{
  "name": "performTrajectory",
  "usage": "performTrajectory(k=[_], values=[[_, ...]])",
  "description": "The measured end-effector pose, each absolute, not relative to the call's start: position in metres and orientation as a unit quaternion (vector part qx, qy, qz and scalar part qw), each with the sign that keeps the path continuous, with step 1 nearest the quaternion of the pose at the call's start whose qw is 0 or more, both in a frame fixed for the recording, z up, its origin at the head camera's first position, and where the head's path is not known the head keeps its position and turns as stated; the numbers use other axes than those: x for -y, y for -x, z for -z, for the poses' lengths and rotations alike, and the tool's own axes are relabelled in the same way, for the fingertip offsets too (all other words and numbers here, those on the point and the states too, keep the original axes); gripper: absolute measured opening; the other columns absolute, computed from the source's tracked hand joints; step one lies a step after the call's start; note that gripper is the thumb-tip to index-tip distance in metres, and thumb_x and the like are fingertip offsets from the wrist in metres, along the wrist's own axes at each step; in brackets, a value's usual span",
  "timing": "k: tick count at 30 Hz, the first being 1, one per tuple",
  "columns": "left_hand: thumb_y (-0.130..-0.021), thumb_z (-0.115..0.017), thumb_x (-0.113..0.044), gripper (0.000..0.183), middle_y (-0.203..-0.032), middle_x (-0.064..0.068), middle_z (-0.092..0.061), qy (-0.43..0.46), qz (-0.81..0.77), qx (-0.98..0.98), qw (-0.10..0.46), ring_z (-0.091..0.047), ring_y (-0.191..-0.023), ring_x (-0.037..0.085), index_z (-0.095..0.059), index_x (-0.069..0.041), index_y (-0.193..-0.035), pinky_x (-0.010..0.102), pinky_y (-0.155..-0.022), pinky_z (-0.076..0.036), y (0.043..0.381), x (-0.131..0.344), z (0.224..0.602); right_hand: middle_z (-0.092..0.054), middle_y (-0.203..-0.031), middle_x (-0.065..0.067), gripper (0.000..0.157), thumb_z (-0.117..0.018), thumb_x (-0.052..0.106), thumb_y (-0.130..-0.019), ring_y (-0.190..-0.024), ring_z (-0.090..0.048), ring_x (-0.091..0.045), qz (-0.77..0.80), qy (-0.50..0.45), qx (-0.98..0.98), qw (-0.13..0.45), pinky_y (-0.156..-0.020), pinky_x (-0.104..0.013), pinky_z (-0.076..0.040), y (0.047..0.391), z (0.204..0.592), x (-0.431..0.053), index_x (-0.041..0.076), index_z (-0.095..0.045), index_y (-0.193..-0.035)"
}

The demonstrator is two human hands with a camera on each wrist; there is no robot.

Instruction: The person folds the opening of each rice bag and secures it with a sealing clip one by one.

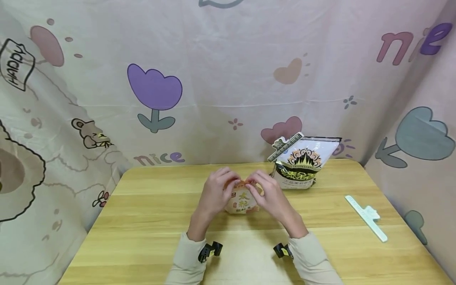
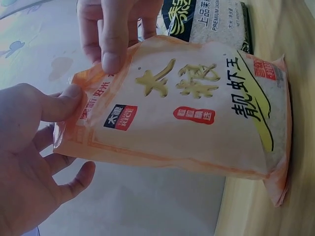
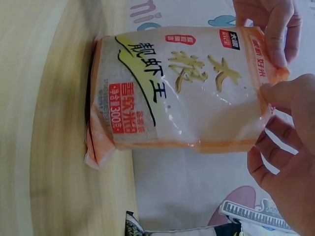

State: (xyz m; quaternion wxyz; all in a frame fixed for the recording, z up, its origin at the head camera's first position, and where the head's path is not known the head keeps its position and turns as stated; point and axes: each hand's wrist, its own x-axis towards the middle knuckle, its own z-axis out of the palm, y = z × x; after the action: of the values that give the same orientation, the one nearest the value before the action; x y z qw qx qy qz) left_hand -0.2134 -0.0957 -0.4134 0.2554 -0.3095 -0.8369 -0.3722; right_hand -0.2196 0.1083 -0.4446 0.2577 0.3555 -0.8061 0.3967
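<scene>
A small orange and white rice bag (image 1: 242, 202) stands upright on the wooden table, its printed front facing me. My left hand (image 1: 216, 190) pinches the left part of its top edge between thumb and fingers. On the other side my right hand (image 1: 268, 194) pinches the same edge. In the left wrist view the bag (image 2: 167, 98) rests with its base on the table, and both thumbs lie on its front. The right wrist view shows the bag's (image 3: 182, 93) red label and loose corner at the bottom.
Behind and to the right stands a larger white and black rice bag (image 1: 303, 166), with a bag clip (image 1: 285, 147) across its slanted top corner. A pale green bag clip (image 1: 367, 217) lies on the table at the right. A printed cloth (image 1: 221, 87) hangs behind the table (image 1: 153, 221).
</scene>
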Motion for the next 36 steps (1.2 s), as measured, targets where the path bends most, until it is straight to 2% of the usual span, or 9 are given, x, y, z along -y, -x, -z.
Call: performTrajectory(k=[10, 18, 24, 27, 31, 36], values=[[-0.093, -0.074, -0.005, 0.004, -0.091, 0.001, -0.07, 0.307, 0.374, 0.838, 0.253, -0.066, -0.086, 0.017, -0.076, -0.008, -0.092, 0.04, -0.082, -0.05, 0.216, 0.095, 0.414, -0.067, -0.095, -0.003, 0.016, -0.072, -0.006, -0.086, -0.081, -0.062, -0.01, -0.382, -0.356, 0.82, 0.235, -0.071, -0.028, -0.057, 0.219, 0.445, -0.122, 0.006, -0.068, -0.097], [-0.094, -0.073, -0.004, 0.005, -0.092, 0.0, -0.07, 0.299, 0.377, 0.842, 0.244, -0.066, -0.088, 0.017, -0.076, -0.009, -0.093, 0.04, -0.083, -0.05, 0.216, 0.094, 0.413, -0.067, -0.089, -0.002, 0.015, -0.071, -0.004, -0.083, -0.082, -0.063, -0.014, -0.351, -0.34, 0.845, 0.219, -0.075, -0.028, -0.056, 0.221, 0.444, -0.132, 0.008, -0.068, -0.093], [-0.098, -0.071, -0.017, 0.009, -0.092, -0.002, -0.07, 0.29, 0.368, 0.854, 0.226, -0.066, -0.088, 0.017, -0.076, -0.011, -0.093, 0.037, -0.085, -0.053, 0.213, 0.091, 0.413, -0.063, -0.085, 0.003, 0.019, -0.072, -0.004, -0.082, -0.078, -0.06, -0.011, -0.327, -0.329, 0.865, 0.193, -0.069, -0.032, -0.057, 0.217, 0.443, -0.13, 0.011, -0.063, -0.09], [-0.099, -0.071, -0.021, 0.013, -0.091, -0.001, -0.071, 0.288, 0.361, 0.859, 0.22, -0.067, -0.087, 0.017, -0.077, -0.011, -0.092, 0.035, -0.082, -0.055, 0.212, 0.091, 0.412, -0.06, -0.082, 0.007, 0.022, -0.073, -0.004, -0.081, -0.075, -0.059, -0.011, -0.319, -0.324, 0.872, 0.181, -0.066, -0.028, -0.055, 0.214, 0.44, -0.128, 0.013, -0.062, -0.089], [-0.097, -0.071, -0.018, 0.012, -0.091, 0.0, -0.071, 0.292, 0.367, 0.859, 0.206, -0.067, -0.088, 0.019, -0.077, -0.008, -0.091, 0.036, -0.081, -0.055, 0.211, 0.094, 0.409, -0.059, -0.08, 0.011, 0.023, -0.075, -0.002, -0.082, -0.072, -0.061, -0.012, -0.319, -0.32, 0.877, 0.159, -0.065, -0.024, -0.052, 0.212, 0.435, -0.129, 0.016, -0.063, -0.088], [-0.095, -0.072, -0.011, 0.006, -0.091, 0.0, -0.068, 0.301, 0.368, 0.86, 0.187, -0.064, -0.087, 0.018, -0.076, -0.007, -0.092, 0.035, -0.079, -0.054, 0.211, 0.097, 0.408, -0.062, -0.082, 0.012, 0.008, -0.074, 0.009, -0.092, -0.076, -0.062, -0.008, -0.358, -0.319, 0.87, 0.113, -0.072, -0.028, -0.054, 0.21, 0.43, -0.133, 0.013, -0.067, -0.092]])
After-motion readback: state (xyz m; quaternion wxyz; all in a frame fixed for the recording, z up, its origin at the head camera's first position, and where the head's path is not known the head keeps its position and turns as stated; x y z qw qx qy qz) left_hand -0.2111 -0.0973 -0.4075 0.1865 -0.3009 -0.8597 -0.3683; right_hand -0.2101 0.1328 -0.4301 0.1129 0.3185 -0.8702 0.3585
